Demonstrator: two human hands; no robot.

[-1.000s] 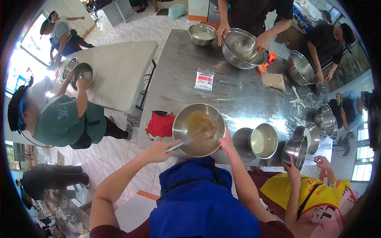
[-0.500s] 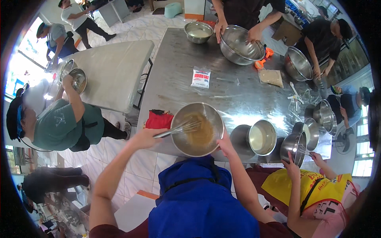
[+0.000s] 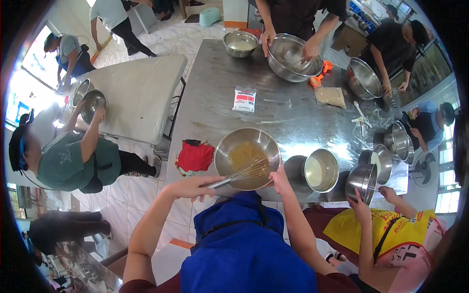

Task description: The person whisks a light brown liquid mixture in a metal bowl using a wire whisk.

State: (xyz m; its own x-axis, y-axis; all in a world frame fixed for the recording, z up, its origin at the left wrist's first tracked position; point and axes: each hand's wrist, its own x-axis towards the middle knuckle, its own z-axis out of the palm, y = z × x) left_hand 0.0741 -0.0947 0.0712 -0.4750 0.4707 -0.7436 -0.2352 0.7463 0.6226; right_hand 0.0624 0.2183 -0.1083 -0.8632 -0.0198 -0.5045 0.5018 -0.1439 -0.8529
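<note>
A steel mixing bowl (image 3: 269, 141) stands at the near edge of the metal table, with a light brown mixture (image 3: 245, 155) in its bottom. My left hand (image 3: 191, 188) grips the handle of a wire whisk (image 3: 246, 169), whose wires dip into the mixture at the bowl's near side. On the right, my right hand (image 3: 279, 179) pinches the bowl's rim. Beside the bowl on the left lies a red cloth (image 3: 194, 156) with a patterned edge. A steel pot of pale liquid (image 3: 321, 170) sits to the right of my right hand.
A white packet (image 3: 245, 99) and a bag of tan powder (image 3: 330, 96) lie on the metal table (image 3: 210, 93). Orange measuring cups (image 3: 315, 81) are near a co-worker's large bowl (image 3: 293, 57). At right, a person in a yellow apron whisks in a tilted bowl (image 3: 360, 181).
My left hand has moved down and slightly right, bringing the whisk to the bowl's near side and uncovering more of the red cloth. My right hand keeps its hold on the rim.
</note>
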